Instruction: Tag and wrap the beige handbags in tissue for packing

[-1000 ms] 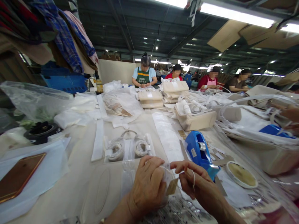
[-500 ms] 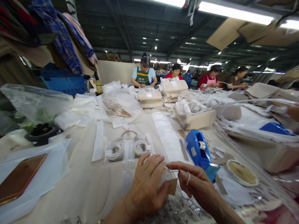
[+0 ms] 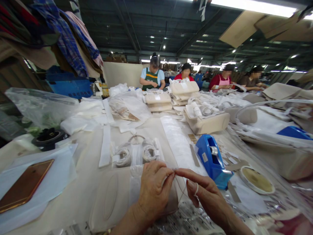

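Note:
My left hand is closed, thumb and forefinger pinched on a thin string. My right hand wears a pale ring and has its forefinger stretched to the left fingertips. The string loops down between the two hands and runs towards my right fingers, which appear to hold part of it. Under my hands lies a cream bag, partly hidden by my left hand and wrist. Beyond it are two wrapped strap coils with a clear wrapped strip between them.
A blue tape dispenser stands right of my hands, beside a round yellowish dish. A phone lies on paper at left. Stacked cream bags and plastic wrapping are farther back. Several co-workers sit across the table.
My left thumb has closed up to the forefinger, and the small tan card below it is out of sight. More of the string now shows between my hands. The view has shifted slightly.

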Tool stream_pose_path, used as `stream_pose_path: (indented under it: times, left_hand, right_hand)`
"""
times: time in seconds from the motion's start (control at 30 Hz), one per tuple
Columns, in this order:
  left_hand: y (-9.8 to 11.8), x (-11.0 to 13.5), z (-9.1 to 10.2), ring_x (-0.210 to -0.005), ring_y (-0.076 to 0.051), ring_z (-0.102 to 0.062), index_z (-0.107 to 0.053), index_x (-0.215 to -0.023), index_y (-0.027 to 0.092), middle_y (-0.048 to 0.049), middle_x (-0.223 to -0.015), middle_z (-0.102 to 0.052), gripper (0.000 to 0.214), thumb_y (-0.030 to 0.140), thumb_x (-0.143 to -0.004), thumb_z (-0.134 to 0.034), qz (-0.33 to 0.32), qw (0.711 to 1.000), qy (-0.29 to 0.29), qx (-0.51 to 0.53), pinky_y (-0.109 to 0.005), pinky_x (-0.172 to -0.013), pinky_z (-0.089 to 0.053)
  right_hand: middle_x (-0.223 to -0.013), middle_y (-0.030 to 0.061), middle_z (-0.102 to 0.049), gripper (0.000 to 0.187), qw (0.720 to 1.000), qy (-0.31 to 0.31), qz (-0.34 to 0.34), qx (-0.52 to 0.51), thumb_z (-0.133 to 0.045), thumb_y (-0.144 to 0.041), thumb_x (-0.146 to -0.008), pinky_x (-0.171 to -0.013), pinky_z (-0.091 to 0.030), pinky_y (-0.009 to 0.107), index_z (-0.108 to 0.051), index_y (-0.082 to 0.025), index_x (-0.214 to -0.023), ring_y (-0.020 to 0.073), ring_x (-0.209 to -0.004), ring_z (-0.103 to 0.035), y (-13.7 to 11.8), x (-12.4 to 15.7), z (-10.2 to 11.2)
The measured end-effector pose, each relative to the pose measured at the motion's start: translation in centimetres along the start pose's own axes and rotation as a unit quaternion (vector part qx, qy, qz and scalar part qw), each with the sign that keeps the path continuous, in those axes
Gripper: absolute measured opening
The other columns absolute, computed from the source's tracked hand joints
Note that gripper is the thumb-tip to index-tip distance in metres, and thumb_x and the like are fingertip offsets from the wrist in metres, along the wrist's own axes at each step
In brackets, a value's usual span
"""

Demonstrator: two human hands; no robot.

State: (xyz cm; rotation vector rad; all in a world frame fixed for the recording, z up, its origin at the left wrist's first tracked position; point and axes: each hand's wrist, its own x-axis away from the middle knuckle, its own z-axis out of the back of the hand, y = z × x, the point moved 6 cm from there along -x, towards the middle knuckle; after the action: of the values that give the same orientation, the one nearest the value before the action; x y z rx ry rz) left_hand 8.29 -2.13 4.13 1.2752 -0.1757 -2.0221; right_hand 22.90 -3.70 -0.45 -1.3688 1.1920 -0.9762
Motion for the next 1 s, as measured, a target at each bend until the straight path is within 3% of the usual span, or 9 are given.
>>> stream_pose_path:
  times: [0.07,0.17,0.23,0.3,0.43,0.6,0.77,0.9,1.0]
  left_hand:
    - [-0.1,-0.1,0.3,-0.092,-0.021,-0.056,-0.06,-0.099,0.018,-0.0072,-0.098,-0.064,0.016,0.014,-0.086,-0.051,-0.023,1.0,-0.01,-0.016,-0.035,-0.078,-0.041]
    - [-0.2,-0.6,0.0,-0.112,-0.025,-0.051,-0.051,-0.119,0.018,-0.0095,-0.117,-0.061,0.037,0.009,-0.083,-0.05,-0.074,0.993,-0.085,-0.037,-0.043,-0.092,-0.036]
    - [-0.5,-1.0,-0.4,-0.103,-0.024,-0.056,-0.054,-0.112,0.018,-0.0069,-0.104,-0.066,0.032,0.009,-0.081,-0.053,-0.077,0.988,-0.132,-0.025,-0.043,-0.092,-0.035]
    - [-0.8,-1.2,-0.7,-0.084,-0.02,-0.059,-0.059,-0.092,0.018,-0.0027,-0.084,-0.067,0.016,0.01,-0.079,-0.056,-0.06,0.986,-0.154,-0.006,-0.041,-0.087,-0.037]
    - [-0.9,-1.0,-0.6,-0.072,-0.016,-0.056,-0.056,-0.073,0.018,0.0011,-0.069,-0.06,0.013,0.009,-0.081,-0.053,-0.058,0.99,-0.128,0.002,-0.037,-0.083,-0.037]
    - [-0.1,-0.6,0.2,-0.078,-0.015,-0.056,-0.055,-0.075,0.017,0.0009,-0.072,-0.061,0.017,0.007,-0.085,-0.045,-0.105,0.992,-0.068,-0.016,-0.036,-0.087,-0.034]
    - [0.2,-0.4,0.6,-0.089,-0.016,-0.056,-0.059,-0.08,0.018,-0.0011,-0.082,-0.064,0.019,0.01,-0.088,-0.044,-0.131,0.99,-0.024,-0.04,-0.037,-0.09,-0.033]
    - [0.1,-0.2,0.2,-0.09,-0.016,-0.056,-0.06,-0.081,0.018,-0.001,-0.08,-0.065,0.024,0.009,-0.089,-0.039,-0.144,0.987,-0.039,-0.066,-0.037,-0.093,-0.031]
    - [0.1,-0.3,0.0,-0.089,-0.016,-0.056,-0.059,-0.082,0.017,-0.0009,-0.081,-0.065,0.024,0.007,-0.089,-0.039,-0.157,0.981,-0.059,-0.093,-0.038,-0.095,-0.029]
  right_hand:
    - [-0.104,0.006,-0.062,0.031,1.0,-0.005,0.011,0.016,-0.063,-0.046,-0.08,-0.039,-0.034,0.015,-0.07,-0.03,-0.106,0.0005,-0.045,-0.04,-0.2,0.0,0.0]
    - [-0.116,0.0072,-0.06,0.027,0.998,-0.02,0.027,0.051,-0.061,-0.042,-0.083,-0.039,-0.037,0.015,-0.069,-0.033,-0.107,0.0016,-0.048,-0.045,-0.5,0.1,0.2]
    - [-0.119,0.0073,-0.059,0.027,0.996,-0.034,0.033,0.078,-0.059,-0.039,-0.085,-0.041,-0.04,0.015,-0.067,-0.034,-0.11,0.0021,-0.049,-0.048,-0.6,0.2,0.3]
    - [-0.119,0.0071,-0.059,0.027,0.993,-0.045,0.038,0.1,-0.057,-0.038,-0.087,-0.042,-0.042,0.015,-0.066,-0.034,-0.112,0.0023,-0.051,-0.05,-0.5,0.3,0.3]
    - [-0.122,0.0073,-0.057,0.021,0.994,-0.018,0.041,0.102,-0.059,-0.039,-0.085,-0.043,-0.042,0.015,-0.068,-0.029,-0.101,0.001,-0.049,-0.048,-0.5,0.4,0.5]
    - [-0.123,0.0088,-0.057,0.02,0.994,0.005,0.024,0.102,-0.061,-0.041,-0.082,-0.043,-0.043,0.016,-0.066,-0.021,-0.085,0.0002,-0.046,-0.046,-0.6,0.4,0.4]
    - [-0.12,0.0099,-0.057,0.023,0.992,0.001,0.018,0.125,-0.062,-0.041,-0.081,-0.042,-0.042,0.017,-0.069,-0.02,-0.088,0.0013,-0.047,-0.046,-0.3,0.4,0.2]
    - [-0.12,0.0099,-0.058,0.021,0.989,0.02,0.037,0.143,-0.061,-0.04,-0.082,-0.043,-0.043,0.02,-0.069,-0.02,-0.083,0.0032,-0.046,-0.047,-0.4,0.4,0.6]
    - [-0.126,0.0113,-0.057,0.016,0.97,0.032,0.105,0.219,-0.06,-0.034,-0.083,-0.059,-0.052,0.027,-0.071,-0.022,-0.085,0.0121,-0.062,-0.06,-1.7,0.6,0.5]
